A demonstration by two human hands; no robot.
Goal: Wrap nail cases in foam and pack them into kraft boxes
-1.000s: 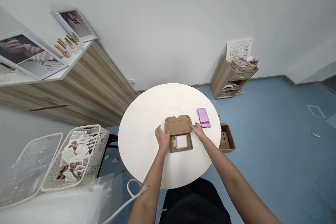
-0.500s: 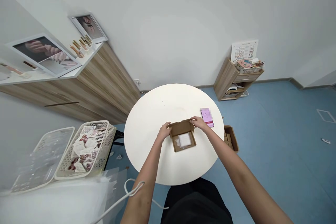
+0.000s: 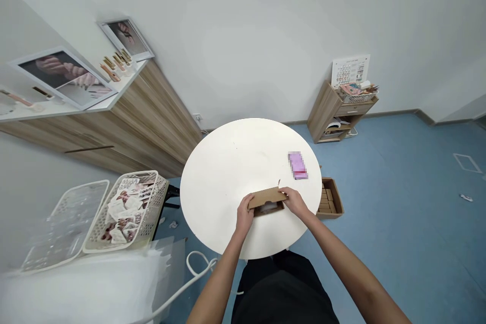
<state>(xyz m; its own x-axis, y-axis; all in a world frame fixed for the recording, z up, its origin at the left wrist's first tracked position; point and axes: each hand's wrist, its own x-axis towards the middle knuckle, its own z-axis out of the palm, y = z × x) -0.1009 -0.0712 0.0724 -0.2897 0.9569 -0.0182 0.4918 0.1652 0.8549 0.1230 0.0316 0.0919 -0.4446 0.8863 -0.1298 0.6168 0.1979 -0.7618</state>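
Observation:
A small brown cardboard box [image 3: 268,196] is on the round white table [image 3: 212,162], its lid tilted partly down over the opening. Through the gap beneath the lid's front edge, a bit of something pale shows inside. My left hand [image 3: 245,211] grips the left end of the box at the lid. At the right end, my right hand [image 3: 294,201] has its fingers on the lid's corner. Behind my right hand lies a phone with a pink screen [image 3: 298,165].
An open carton of small brown boxes [image 3: 330,200] stands on the floor right of the table. To the left are a white basket of packets [image 3: 125,212] and a white cable [image 3: 178,291]. A small wooden cabinet [image 3: 326,111] stands by the wall.
The box lid has swung down toward me and now hides most of the white item inside. Both hands have moved nearer to me with it.

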